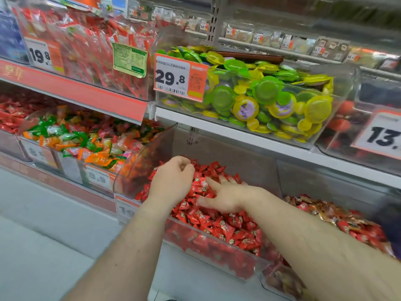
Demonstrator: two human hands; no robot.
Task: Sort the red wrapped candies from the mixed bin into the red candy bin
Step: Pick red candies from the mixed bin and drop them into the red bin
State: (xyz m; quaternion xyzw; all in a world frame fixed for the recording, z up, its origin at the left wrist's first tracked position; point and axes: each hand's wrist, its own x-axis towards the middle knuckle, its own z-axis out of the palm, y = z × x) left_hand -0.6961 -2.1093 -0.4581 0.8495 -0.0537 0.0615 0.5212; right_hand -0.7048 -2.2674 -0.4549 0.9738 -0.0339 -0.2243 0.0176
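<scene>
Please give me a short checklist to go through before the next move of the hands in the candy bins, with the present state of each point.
1. Both hands are over the red candy bin: ok.
2. Left hand holds a candy to drop: cannot tell; its fingers are curled, and what is under them is hidden.
3. Right hand is free: ok; its fingers are spread flat on the red candies.
4. The red candy bin has room: ok, though it is piled high near the front wall.
5. The mixed bin on the left is within view: ok.
6. Candies in the neighbouring bin on the right stay separate: ok; a clear wall divides them.
</scene>
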